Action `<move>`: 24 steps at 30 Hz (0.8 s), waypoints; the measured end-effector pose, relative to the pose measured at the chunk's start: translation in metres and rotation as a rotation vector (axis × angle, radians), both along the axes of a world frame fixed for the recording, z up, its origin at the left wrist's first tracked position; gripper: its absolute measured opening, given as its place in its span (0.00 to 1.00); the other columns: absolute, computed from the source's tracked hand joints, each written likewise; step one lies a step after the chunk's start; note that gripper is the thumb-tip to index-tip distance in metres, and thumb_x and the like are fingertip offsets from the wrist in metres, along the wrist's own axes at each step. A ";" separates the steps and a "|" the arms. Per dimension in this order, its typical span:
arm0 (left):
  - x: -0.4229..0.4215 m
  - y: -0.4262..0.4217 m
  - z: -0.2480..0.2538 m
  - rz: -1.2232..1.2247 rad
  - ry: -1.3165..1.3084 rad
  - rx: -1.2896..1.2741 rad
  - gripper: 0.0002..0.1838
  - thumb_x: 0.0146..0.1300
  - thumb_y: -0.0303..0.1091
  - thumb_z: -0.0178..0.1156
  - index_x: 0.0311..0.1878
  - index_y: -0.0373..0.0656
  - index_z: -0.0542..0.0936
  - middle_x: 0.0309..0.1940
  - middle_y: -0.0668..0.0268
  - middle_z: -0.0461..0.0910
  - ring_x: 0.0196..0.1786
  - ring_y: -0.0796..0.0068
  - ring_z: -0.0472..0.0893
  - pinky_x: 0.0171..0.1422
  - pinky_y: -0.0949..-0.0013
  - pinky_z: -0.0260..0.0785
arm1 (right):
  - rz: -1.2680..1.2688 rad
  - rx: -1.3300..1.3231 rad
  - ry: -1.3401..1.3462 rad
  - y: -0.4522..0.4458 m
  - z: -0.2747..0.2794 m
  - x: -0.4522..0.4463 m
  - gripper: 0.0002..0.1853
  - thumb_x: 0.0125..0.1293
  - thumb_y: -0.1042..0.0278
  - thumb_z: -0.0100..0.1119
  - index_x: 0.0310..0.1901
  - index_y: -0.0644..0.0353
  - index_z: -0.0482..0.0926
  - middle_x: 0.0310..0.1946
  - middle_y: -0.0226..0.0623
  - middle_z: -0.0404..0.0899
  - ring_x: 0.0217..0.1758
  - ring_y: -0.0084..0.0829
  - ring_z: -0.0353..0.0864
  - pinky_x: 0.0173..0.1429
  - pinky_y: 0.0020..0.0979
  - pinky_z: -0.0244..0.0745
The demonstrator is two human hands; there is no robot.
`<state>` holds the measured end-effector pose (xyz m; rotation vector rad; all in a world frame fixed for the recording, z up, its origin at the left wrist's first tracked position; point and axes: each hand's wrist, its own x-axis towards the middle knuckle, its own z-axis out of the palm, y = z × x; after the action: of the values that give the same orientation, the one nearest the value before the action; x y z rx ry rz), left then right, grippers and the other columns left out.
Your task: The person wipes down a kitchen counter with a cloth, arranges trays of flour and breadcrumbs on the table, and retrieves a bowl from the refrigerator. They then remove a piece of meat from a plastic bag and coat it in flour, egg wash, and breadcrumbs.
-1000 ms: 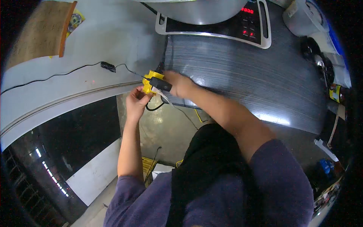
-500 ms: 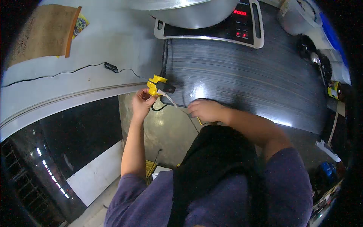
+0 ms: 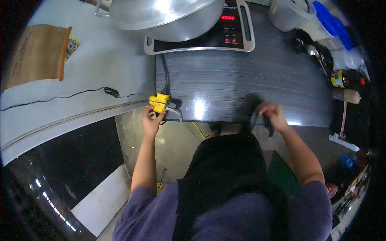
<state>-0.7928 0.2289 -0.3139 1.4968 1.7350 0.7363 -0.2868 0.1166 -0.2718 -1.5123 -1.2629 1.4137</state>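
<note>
At the front edge of the dark table, my left hand (image 3: pixel 152 121) is closed on a yellow multi-socket adapter (image 3: pixel 159 102). A black plug (image 3: pixel 171 105) and a pale plug with a grey cord are fitted into its right side. My right hand (image 3: pixel 274 115) is raised over the table's front edge to the right, fingers curled round a dark object (image 3: pixel 268 124) that hangs below them; motion blur hides its kind. A dark smear (image 3: pixel 252 105) on the tabletop beside it could be a shadow or part of that object.
A large lidded metal pot (image 3: pixel 181 30) stands on an induction cooker (image 3: pixel 237 34) with lit red digits. Plastic tubs (image 3: pixel 290 18), a ladle (image 3: pixel 315 54) and a labelled bottle (image 3: pixel 339 78) line the right side. A thin black cord (image 3: pixel 60 95) crosses the white counter (image 3: pixel 100 72).
My right hand has moved right, away from the adapter, and now carries a dark object. My left hand keeps hold of the adapter. The view has shifted, showing more of the pot.
</note>
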 end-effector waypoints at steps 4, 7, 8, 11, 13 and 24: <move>-0.001 -0.004 0.011 -0.018 0.024 -0.065 0.30 0.47 0.36 0.76 0.53 0.38 0.75 0.48 0.60 0.79 0.53 0.66 0.76 0.57 0.61 0.67 | -0.321 0.206 -0.129 0.080 0.002 -0.009 0.18 0.58 0.81 0.45 0.47 0.63 0.81 0.51 0.39 0.81 0.61 0.32 0.74 0.66 0.30 0.63; -0.010 -0.008 0.022 -0.081 0.127 -0.118 0.32 0.54 0.38 0.73 0.62 0.41 0.73 0.58 0.59 0.75 0.62 0.63 0.72 0.59 0.62 0.68 | -0.302 0.443 -0.347 0.128 -0.044 -0.042 0.21 0.53 0.82 0.48 0.48 0.58 0.81 0.51 0.39 0.81 0.60 0.39 0.75 0.66 0.35 0.67; -0.014 -0.011 0.026 -0.057 0.099 -0.103 0.31 0.56 0.37 0.71 0.61 0.40 0.73 0.58 0.59 0.74 0.62 0.63 0.72 0.60 0.62 0.68 | -0.251 0.522 -0.547 0.134 -0.055 -0.054 0.21 0.51 0.82 0.49 0.47 0.56 0.82 0.50 0.40 0.81 0.60 0.42 0.75 0.66 0.37 0.68; -0.030 -0.018 0.041 -0.042 0.029 -0.030 0.21 0.64 0.31 0.63 0.59 0.36 0.74 0.59 0.59 0.74 0.60 0.66 0.74 0.63 0.65 0.67 | -0.123 0.537 -0.437 0.115 -0.056 -0.092 0.16 0.51 0.79 0.50 0.39 0.55 0.83 0.45 0.41 0.82 0.54 0.44 0.78 0.61 0.41 0.72; -0.033 -0.027 0.050 -0.018 0.061 0.162 0.19 0.64 0.29 0.60 0.58 0.39 0.74 0.56 0.62 0.75 0.59 0.66 0.74 0.59 0.65 0.70 | 0.134 0.577 -0.526 0.079 -0.067 -0.107 0.11 0.56 0.71 0.52 0.38 0.54 0.84 0.41 0.40 0.83 0.49 0.42 0.79 0.57 0.41 0.73; 0.220 -0.049 0.107 -0.541 -0.061 0.616 0.10 0.59 0.19 0.54 0.45 0.35 0.75 0.48 0.52 0.70 0.50 0.56 0.72 0.53 0.61 0.67 | 0.027 0.246 -0.806 -0.216 -0.119 0.065 0.10 0.46 0.70 0.57 0.32 0.55 0.84 0.37 0.41 0.82 0.47 0.43 0.78 0.57 0.42 0.72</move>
<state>-0.5729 0.1800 -0.2067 2.1992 1.0017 1.0501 -0.2222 -0.0993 -0.3908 -1.9604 -1.8396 0.6067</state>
